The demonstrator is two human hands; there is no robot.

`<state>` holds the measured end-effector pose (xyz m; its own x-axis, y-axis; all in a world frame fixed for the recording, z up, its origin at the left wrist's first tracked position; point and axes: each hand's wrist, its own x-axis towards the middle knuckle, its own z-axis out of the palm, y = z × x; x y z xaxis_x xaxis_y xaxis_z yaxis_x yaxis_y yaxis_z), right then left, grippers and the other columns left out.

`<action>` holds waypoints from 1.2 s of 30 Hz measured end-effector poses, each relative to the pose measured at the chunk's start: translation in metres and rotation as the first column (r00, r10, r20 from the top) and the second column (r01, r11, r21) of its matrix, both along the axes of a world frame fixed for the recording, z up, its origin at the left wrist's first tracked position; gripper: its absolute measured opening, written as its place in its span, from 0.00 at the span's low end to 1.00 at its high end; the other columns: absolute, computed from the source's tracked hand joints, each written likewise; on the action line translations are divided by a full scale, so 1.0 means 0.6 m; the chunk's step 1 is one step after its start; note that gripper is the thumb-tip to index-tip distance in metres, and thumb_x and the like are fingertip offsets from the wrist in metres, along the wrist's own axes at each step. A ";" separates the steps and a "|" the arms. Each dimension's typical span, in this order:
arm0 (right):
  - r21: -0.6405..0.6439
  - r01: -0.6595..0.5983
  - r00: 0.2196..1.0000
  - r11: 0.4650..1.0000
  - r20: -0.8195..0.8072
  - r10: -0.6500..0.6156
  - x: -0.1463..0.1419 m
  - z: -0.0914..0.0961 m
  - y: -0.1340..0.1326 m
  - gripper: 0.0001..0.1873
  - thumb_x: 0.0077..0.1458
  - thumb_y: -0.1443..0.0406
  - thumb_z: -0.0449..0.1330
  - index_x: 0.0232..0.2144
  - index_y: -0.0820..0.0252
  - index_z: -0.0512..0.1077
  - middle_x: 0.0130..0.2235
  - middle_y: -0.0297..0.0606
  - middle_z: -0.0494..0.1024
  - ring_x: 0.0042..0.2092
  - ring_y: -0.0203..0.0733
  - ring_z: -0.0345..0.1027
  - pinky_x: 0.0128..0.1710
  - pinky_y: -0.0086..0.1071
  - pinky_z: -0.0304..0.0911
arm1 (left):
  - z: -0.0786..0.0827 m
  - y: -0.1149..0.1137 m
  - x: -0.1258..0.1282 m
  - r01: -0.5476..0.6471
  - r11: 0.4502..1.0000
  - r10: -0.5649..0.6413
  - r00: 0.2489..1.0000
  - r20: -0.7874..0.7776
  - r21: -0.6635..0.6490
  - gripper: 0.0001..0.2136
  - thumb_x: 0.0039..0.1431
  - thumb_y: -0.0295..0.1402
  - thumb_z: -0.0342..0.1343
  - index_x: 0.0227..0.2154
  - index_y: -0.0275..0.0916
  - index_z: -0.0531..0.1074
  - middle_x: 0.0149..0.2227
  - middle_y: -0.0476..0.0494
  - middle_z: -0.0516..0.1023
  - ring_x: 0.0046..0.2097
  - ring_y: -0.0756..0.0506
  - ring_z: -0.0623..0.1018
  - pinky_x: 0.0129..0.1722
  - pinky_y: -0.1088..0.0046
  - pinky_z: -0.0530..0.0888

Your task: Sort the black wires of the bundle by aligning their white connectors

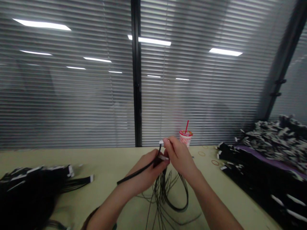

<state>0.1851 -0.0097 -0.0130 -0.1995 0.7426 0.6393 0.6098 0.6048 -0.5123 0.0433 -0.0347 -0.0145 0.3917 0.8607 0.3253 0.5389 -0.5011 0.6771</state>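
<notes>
Black cables [163, 188] with white connectors hang from my two hands above the table, their thin loose wires fanning out below. My left hand [146, 171] is closed around the cables, and one black strand lies back across its wrist. A white connector [163, 157] shows at its fingertips. Close beside it, my right hand [178, 155] pinches another small white connector [161, 142] at the top end of a cable. A thicker black loop curves down under the right hand. Part of what lies between the hands is hidden by the fingers.
Bundles of black cables with white ends [35, 188] lie at left, partly blurred. A large pile of similar cables [275, 159] covers the right side. A cup with a red straw [186, 136] stands behind my right hand, near rubber bands [215, 163]. Window blinds rise behind the table [107, 159].
</notes>
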 end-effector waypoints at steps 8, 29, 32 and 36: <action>0.046 0.044 0.999 0.998 -0.034 -0.042 -0.001 -0.009 0.022 0.18 0.55 0.56 0.50 0.21 0.63 0.63 0.16 0.30 0.61 0.19 0.28 0.52 0.21 0.23 0.44 | 0.022 -0.071 0.024 0.117 0.986 -0.102 0.987 -0.128 0.118 0.06 0.56 0.34 0.47 0.29 0.38 0.66 0.30 0.49 0.70 0.31 0.50 0.68 0.30 0.75 0.63; -0.114 -0.580 0.730 0.806 -0.512 0.453 -0.010 0.005 -0.006 0.15 0.53 0.57 0.54 0.25 0.64 0.61 0.17 0.26 0.53 0.18 0.24 0.44 0.16 0.20 0.39 | 0.038 -0.008 -0.026 0.142 0.983 -0.066 0.869 0.491 -0.118 0.10 0.52 0.35 0.52 0.36 0.36 0.69 0.29 0.47 0.74 0.31 0.50 0.71 0.30 0.76 0.66; -0.140 -0.598 0.744 0.789 -0.464 0.481 -0.011 0.005 -0.009 0.13 0.51 0.59 0.56 0.27 0.65 0.64 0.19 0.26 0.52 0.20 0.24 0.43 0.17 0.20 0.38 | 0.038 -0.008 -0.032 0.116 0.977 -0.011 0.863 0.505 -0.177 0.10 0.52 0.36 0.53 0.34 0.36 0.69 0.26 0.49 0.71 0.27 0.53 0.67 0.24 0.79 0.63; -0.181 -0.614 0.751 0.768 -0.434 0.497 -0.007 0.004 -0.010 0.13 0.53 0.59 0.55 0.27 0.65 0.64 0.19 0.26 0.52 0.20 0.24 0.43 0.18 0.21 0.39 | 0.041 -0.011 -0.041 0.185 0.958 -0.055 0.868 0.494 -0.217 0.09 0.53 0.35 0.53 0.35 0.36 0.68 0.27 0.50 0.68 0.29 0.53 0.67 0.23 0.80 0.66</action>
